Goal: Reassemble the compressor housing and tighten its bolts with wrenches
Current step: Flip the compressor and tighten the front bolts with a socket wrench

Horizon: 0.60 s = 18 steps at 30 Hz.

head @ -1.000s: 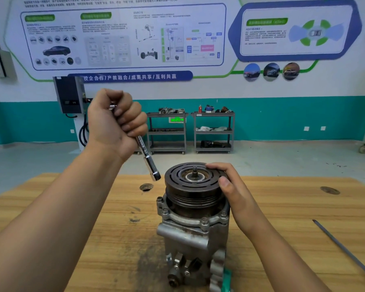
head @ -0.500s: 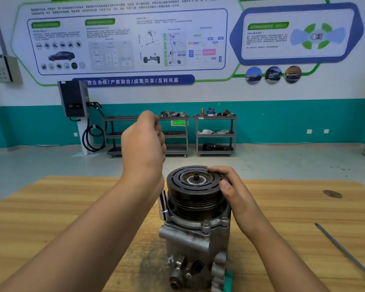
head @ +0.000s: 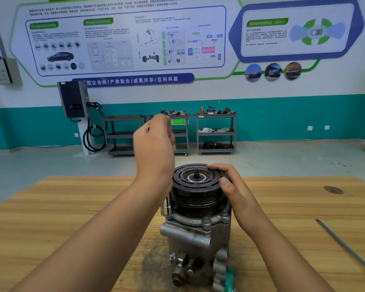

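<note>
Chrome wrench (head: 167, 205): upright, socket end down at left edge of housing flange, shaft running up behind left hand.
Left hand (head: 154, 148): fingers curled, gripping wrench.
Right hand (head: 230, 186): curled over rim of black pulley (head: 196, 186), holding it.
Compressor (head: 196, 239): standing pulley-up, centre of wooden table (head: 72, 207).
Rod (head: 346, 247): flat on table, well apart to right.

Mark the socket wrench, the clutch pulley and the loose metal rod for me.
socket wrench (head: 168, 207), head view, on its chrome socket end.
clutch pulley (head: 198, 189), head view, on the slotted top face.
metal rod (head: 346, 247), head view, on the middle of its shaft.
</note>
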Motion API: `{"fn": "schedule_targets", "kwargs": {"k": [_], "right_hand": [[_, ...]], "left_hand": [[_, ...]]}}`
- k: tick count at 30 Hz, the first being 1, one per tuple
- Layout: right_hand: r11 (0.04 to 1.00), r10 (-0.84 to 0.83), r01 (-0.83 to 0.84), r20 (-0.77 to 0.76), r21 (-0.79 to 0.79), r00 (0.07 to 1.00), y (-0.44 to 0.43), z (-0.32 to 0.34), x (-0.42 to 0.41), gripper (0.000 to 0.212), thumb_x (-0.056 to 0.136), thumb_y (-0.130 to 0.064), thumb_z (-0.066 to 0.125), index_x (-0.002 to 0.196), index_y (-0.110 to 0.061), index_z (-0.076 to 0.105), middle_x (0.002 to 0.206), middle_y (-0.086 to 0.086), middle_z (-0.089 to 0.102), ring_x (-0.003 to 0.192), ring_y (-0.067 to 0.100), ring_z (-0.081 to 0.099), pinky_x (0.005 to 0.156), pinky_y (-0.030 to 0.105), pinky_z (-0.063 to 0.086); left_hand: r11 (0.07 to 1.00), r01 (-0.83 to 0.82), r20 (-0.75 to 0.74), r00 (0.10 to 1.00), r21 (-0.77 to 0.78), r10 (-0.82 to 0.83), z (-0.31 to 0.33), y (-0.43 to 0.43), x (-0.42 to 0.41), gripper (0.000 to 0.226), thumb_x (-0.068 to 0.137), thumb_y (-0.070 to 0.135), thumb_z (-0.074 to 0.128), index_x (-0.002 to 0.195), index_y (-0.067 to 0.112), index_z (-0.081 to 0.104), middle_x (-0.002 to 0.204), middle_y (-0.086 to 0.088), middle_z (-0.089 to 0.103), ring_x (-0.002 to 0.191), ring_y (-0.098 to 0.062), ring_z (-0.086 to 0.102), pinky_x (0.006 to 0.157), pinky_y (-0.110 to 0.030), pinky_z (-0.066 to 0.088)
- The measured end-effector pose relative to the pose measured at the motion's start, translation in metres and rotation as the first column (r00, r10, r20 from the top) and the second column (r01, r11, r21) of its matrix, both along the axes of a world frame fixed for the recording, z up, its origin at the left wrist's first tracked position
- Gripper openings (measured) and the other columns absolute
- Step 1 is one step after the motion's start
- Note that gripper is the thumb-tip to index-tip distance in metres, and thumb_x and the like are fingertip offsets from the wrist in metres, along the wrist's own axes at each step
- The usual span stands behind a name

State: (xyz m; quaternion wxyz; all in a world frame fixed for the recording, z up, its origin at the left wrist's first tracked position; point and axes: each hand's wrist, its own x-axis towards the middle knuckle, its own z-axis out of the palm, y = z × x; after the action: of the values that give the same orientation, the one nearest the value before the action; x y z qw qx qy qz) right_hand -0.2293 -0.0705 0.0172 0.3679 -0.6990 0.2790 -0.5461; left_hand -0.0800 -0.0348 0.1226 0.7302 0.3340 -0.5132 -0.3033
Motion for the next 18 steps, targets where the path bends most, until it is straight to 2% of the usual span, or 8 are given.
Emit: {"fn": "schedule_targets", "kwargs": {"k": [3, 6, 10, 13, 16, 18], "right_hand": [[1.0, 0.008, -0.008, 0.015, -0.001, 1.0, -0.001, 0.0, 0.001, 0.041, 0.077, -0.061, 0.048, 0.111, -0.039, 0.055, 0.113, -0.015, 0.063, 0.107, 0.004, 0.06, 0.081, 0.013, 0.046], [1.0, 0.01, -0.01, 0.021, -0.002, 1.0, -0.001, -0.001, 0.001, 0.04, 0.078, -0.06, 0.049, 0.111, -0.038, 0.055, 0.112, -0.015, 0.064, 0.107, 0.005, 0.06, 0.082, 0.015, 0.046], [1.0, 0.007, -0.007, 0.02, -0.004, 1.0, -0.002, -0.002, 0.001, 0.039, 0.077, -0.06, 0.049, 0.11, -0.04, 0.056, 0.112, -0.016, 0.064, 0.107, 0.005, 0.06, 0.083, 0.016, 0.047], [1.0, -0.008, 0.008, -0.002, -0.014, 1.0, -0.001, -0.002, 0.0, 0.04, 0.076, -0.063, 0.049, 0.109, -0.042, 0.055, 0.112, -0.017, 0.063, 0.107, 0.004, 0.059, 0.084, 0.019, 0.047], [0.988, -0.123, 0.115, -0.07, -0.107, 0.99, 0.001, -0.002, -0.001, 0.048, 0.072, -0.076, 0.048, 0.108, -0.044, 0.052, 0.109, -0.017, 0.061, 0.105, 0.003, 0.058, 0.086, 0.023, 0.046], [0.953, -0.242, 0.217, -0.102, -0.21, 0.965, 0.003, -0.001, -0.001, 0.053, 0.069, -0.082, 0.045, 0.104, -0.042, 0.049, 0.104, -0.016, 0.058, 0.1, 0.0, 0.055, 0.081, 0.015, 0.042]], "left_hand": [[0.972, 0.23, 0.051, 0.972, 0.039, -0.231, 0.002, -0.001, 0.004, 0.047, 0.092, 0.012, 0.035, 0.047, 0.022, 0.025, 0.043, 0.006, 0.019, 0.039, -0.009, 0.012, 0.037, -0.014, 0.012], [0.912, 0.403, 0.0, 0.915, 0.076, -0.404, 0.005, -0.004, 0.017, 0.049, 0.09, 0.013, 0.032, 0.042, 0.023, 0.025, 0.041, 0.007, 0.017, 0.036, -0.008, 0.009, 0.038, -0.011, 0.009], [0.836, 0.545, -0.02, 0.838, 0.069, -0.545, 0.005, -0.007, 0.028, 0.038, 0.074, 0.02, 0.042, 0.04, 0.024, 0.025, 0.042, 0.007, 0.014, 0.042, -0.012, 0.004, 0.039, -0.012, 0.009], [0.793, 0.607, 0.004, 0.794, 0.062, -0.608, 0.004, -0.012, 0.034, 0.038, 0.076, 0.018, 0.042, 0.048, 0.023, 0.018, 0.048, 0.003, 0.009, 0.042, -0.012, 0.005, 0.04, -0.013, 0.008], [0.726, 0.684, -0.004, 0.728, 0.076, -0.685, 0.003, -0.023, 0.043, 0.037, 0.075, 0.02, 0.044, 0.048, 0.021, 0.018, 0.047, 0.004, 0.01, 0.041, -0.012, 0.006, 0.04, -0.014, 0.009], [0.663, 0.745, -0.008, 0.665, 0.072, -0.747, 0.003, -0.03, 0.048, 0.046, 0.069, 0.021, 0.061, 0.048, 0.022, 0.02, 0.047, 0.005, 0.012, 0.04, -0.011, 0.008, 0.039, -0.014, 0.011]]}}
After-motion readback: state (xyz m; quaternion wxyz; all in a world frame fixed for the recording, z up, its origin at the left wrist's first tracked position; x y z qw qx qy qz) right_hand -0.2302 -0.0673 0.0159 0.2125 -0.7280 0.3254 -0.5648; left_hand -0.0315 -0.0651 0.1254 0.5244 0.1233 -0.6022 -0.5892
